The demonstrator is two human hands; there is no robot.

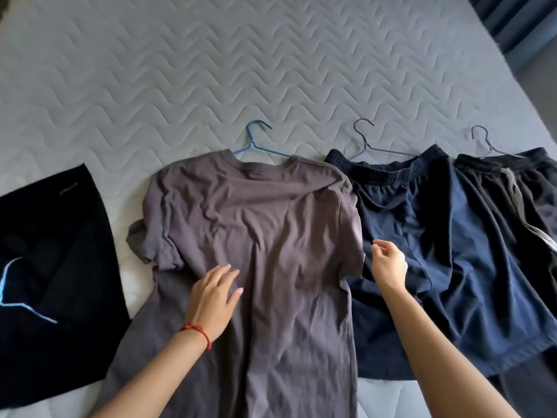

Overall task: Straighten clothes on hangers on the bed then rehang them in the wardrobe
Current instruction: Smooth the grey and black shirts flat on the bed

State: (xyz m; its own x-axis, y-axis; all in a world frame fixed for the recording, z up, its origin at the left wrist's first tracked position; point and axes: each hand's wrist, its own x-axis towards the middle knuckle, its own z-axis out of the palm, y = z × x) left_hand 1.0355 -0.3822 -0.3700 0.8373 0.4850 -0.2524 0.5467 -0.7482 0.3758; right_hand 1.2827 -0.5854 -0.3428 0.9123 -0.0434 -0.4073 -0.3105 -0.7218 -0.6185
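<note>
A wrinkled grey t-shirt (pixel 259 236) lies flat in the middle of the bed on a blue hanger (pixel 256 146), whose hook sticks out above the collar. My left hand (pixel 212 297) rests flat on the shirt's lower left front, fingers straight. My right hand (pixel 387 263) hovers just past the shirt's right sleeve edge, fingers loosely curled and holding nothing. To the right lie navy shorts (pixel 437 236) on a dark wire hanger (pixel 366 143). Further right are black shorts (pixel 509 191) on another thin hanger (pixel 485 143).
A black garment (pixel 51 251) with a light blue line print lies at the left edge of the quilted grey mattress (pixel 211 70). Dark curtains (pixel 518 19) hang at the top right, past the bed's corner.
</note>
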